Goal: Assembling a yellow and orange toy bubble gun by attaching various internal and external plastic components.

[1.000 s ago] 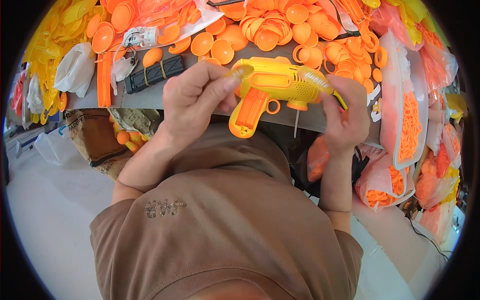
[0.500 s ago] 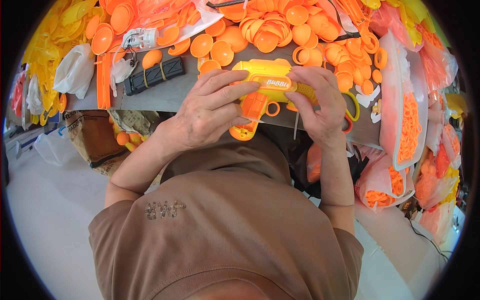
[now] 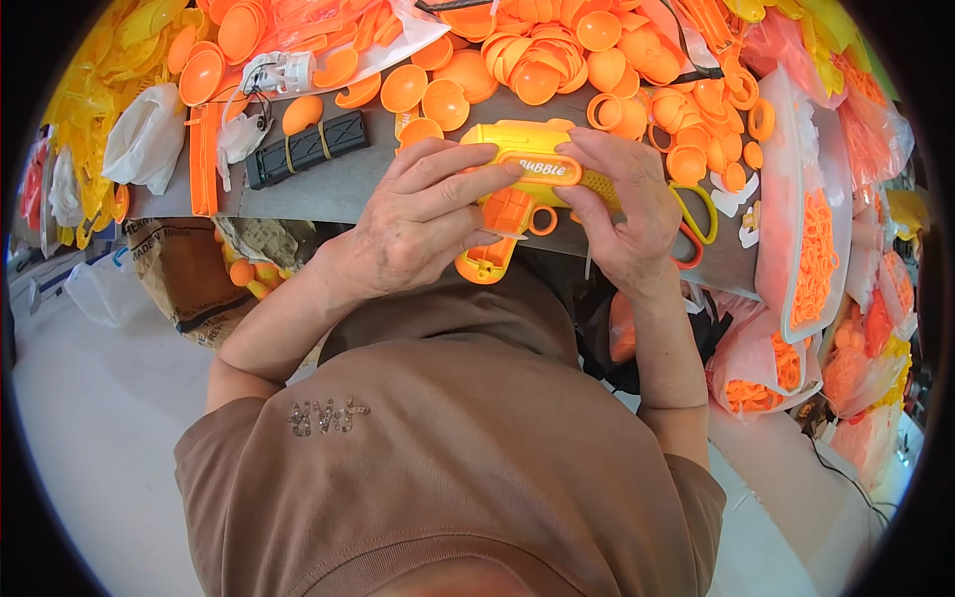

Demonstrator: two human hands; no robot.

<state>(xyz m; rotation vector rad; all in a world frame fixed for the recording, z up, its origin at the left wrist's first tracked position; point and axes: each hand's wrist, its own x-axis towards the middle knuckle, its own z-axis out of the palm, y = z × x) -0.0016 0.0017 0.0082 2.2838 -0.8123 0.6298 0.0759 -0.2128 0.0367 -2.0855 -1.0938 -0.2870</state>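
Observation:
A yellow and orange toy gun [image 3: 517, 135] is held up between both hands at the table's front edge, its handle pointing down toward me. My left hand [image 3: 418, 209] is closed on the gun's left end, fingertips on the yellow body. A thin pale sliver [image 3: 505, 235] sticks out by its lower fingers; what it belongs to is hidden. An oval orange label [image 3: 540, 169] with white lettering lies on the gun's side. My right hand [image 3: 632, 204] grips the opposite end, thumb and fingertips beside the label's right edge. An orange ring trigger [image 3: 543, 220] shows below the body.
Orange cups and half shells [image 3: 537, 65] are heaped across the back of the grey table [image 3: 328, 199]. A black battery box [image 3: 308, 149] lies at left. Scissors [image 3: 696, 224] rest at right, beside a clear bin [image 3: 816, 269] of orange rings. Yellow parts [image 3: 80, 129] are piled far left.
My right fingertips have shifted off the label's right end, so more of its lettering shows. The toy gun has turned slightly; my left hand keeps its hold.

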